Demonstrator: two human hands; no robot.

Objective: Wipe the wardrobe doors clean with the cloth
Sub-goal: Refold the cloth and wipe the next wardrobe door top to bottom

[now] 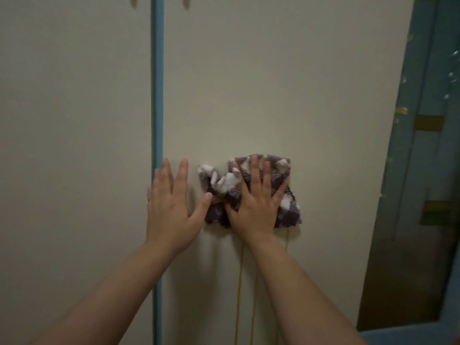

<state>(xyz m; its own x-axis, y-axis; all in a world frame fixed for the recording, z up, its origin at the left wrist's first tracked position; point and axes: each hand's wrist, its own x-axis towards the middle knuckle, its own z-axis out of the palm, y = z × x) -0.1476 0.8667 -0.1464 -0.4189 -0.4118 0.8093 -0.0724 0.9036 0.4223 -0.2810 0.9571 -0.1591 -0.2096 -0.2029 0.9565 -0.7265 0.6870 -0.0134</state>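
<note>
Below frame centre, the flat right hand (256,207) pinned a soft, crumpled purple-and-white cloth (224,183) mid-bunch to the cream wardrobe door (273,83); left hand (171,207) open, seemingly bracing.

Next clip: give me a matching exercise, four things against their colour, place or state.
Things:
1 left hand
2 right hand
3 cloth
4 strip

Descriptions:
A blue, upright
B pressed flat on the cloth
C purple and white, crumpled
D flat on the door, left of the cloth

Pairs: 1-D, 2-B, 3-C, 4-A
</note>
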